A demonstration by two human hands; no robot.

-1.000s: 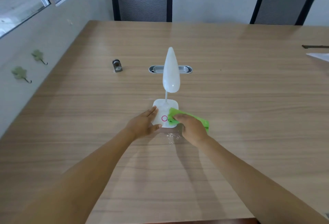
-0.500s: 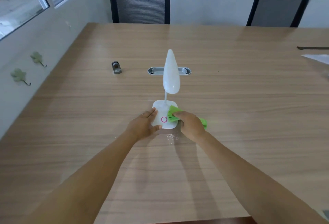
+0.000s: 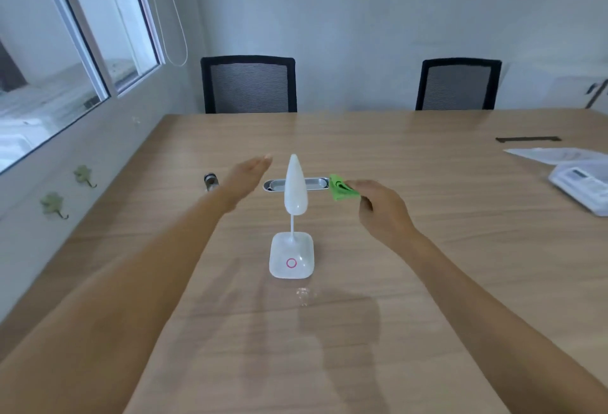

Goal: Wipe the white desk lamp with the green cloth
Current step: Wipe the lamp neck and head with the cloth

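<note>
- The left hand is blurred, so its fingers run together;
- the right hand covers part of the green cloth;
- the lamp hides the middle of the metal slot;
- the white box is cut off by the right edge.

No text can be read; the white desk lamp bears only a pink ring mark on its base.

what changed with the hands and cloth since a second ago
Both hands left the lamp base and rose to the lamp head. The left hand let go and is open beside it; the right hand carried the cloth up with it. The lamp stands where it was, and the cloth stays pinched.
</note>
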